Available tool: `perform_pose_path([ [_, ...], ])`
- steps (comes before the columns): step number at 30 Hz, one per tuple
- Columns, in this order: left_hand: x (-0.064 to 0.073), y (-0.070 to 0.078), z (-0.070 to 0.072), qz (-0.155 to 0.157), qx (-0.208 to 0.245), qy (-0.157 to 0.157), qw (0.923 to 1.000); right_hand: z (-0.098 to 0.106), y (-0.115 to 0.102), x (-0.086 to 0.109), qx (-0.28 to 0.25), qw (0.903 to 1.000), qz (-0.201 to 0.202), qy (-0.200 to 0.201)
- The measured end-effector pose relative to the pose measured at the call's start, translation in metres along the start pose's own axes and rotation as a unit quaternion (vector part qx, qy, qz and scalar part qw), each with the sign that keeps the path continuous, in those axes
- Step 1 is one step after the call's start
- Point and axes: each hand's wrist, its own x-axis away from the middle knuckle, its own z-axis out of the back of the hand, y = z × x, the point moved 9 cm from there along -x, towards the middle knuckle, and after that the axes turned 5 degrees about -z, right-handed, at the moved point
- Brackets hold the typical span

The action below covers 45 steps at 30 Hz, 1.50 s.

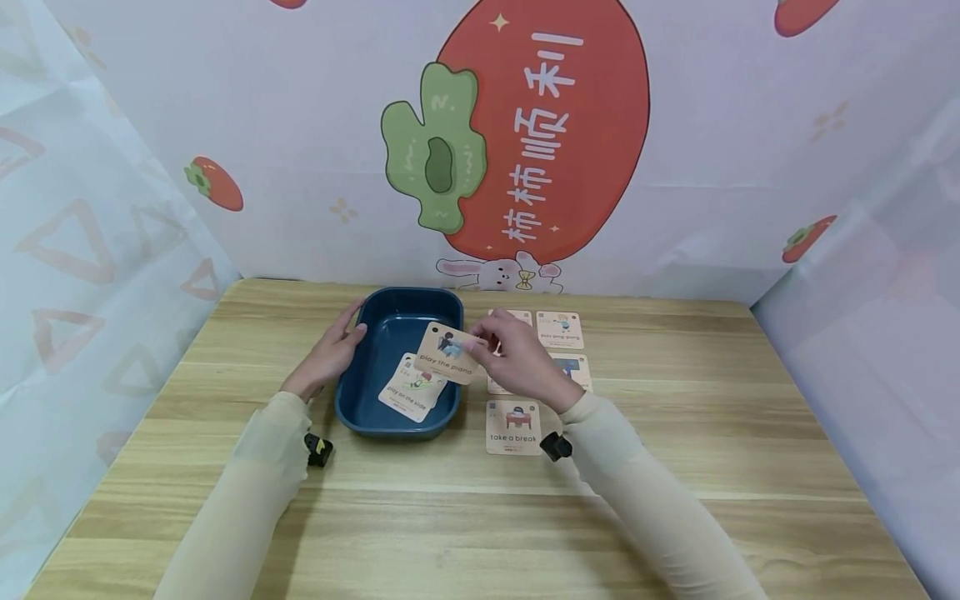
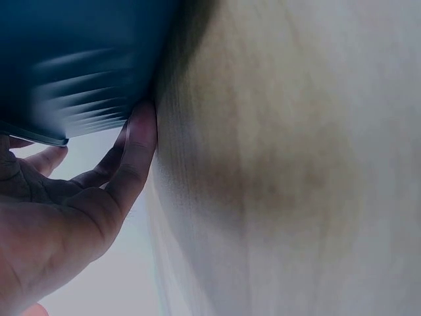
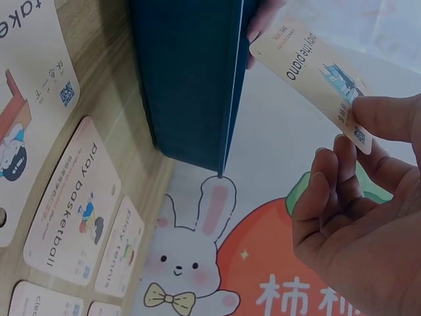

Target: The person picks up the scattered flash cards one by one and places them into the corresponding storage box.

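Observation:
Between thumb and fingers, my right hand [image 1: 517, 354] pinches a square picture card reading "play the piano" [image 1: 442, 360]. This card is tilted over the right side of a dark blue tub [image 1: 352, 417], overlapping its rim in the head view. Inside the tub lie cards; the top one reads "play on the slide" [image 1: 408, 400]. My left hand [image 1: 327, 354] holds the tub's left side, thumb at the rim. In the left wrist view, its fingers [image 2: 139, 131] touch the ribbed outer wall low down, close to the table.
Right of the tub, several cards lie in rows on the wooden table [image 1: 675, 433]. They include "take a break" [image 1: 513, 427], "play ping-pong" [image 1: 559, 329] and "play basketball" [image 3: 72, 204], partly under my right forearm in the head view. A printed cloth [image 1: 300, 167] hangs behind.

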Motion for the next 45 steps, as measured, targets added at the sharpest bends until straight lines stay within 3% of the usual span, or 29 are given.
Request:
perform_pose_path([
  [30,-0.001,0.0,0.001,-0.005,-0.001,-0.001,1.0,-0.023,0.003,-0.005,-0.004,0.9995,-0.023,-0.019],
  [45,-0.001,0.0,0.0,-0.004,0.0,0.0,1.0,-0.038,0.012,-0.003,0.014,0.997,-0.038,-0.067],
])
